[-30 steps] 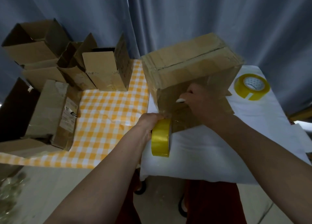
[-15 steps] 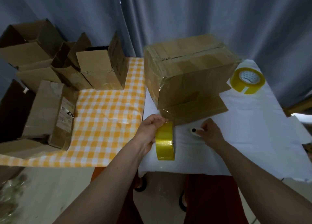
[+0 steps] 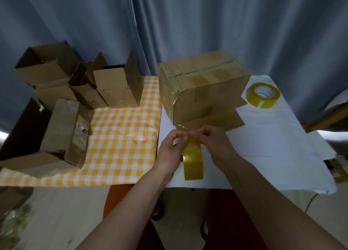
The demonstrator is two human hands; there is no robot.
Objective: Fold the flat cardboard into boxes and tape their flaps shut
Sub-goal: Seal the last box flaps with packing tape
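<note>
A closed cardboard box with taped seams stands on the white cloth, one bottom flap sticking out toward me. A clear strip of tape runs from its lower front corner down to a yellow tape roll. My left hand holds that roll on edge just in front of the box. My right hand pinches the tape at the top of the roll, fingertips meeting those of the left hand.
A second yellow tape roll lies at the back right on the white cloth. Several open and flattened cardboard boxes crowd the left of the yellow checked cloth. Grey curtains hang behind.
My right hand left the box, passed low over the white cloth with a small white object, and now pinches the tape at the roll. The left hand kept the roll.
</note>
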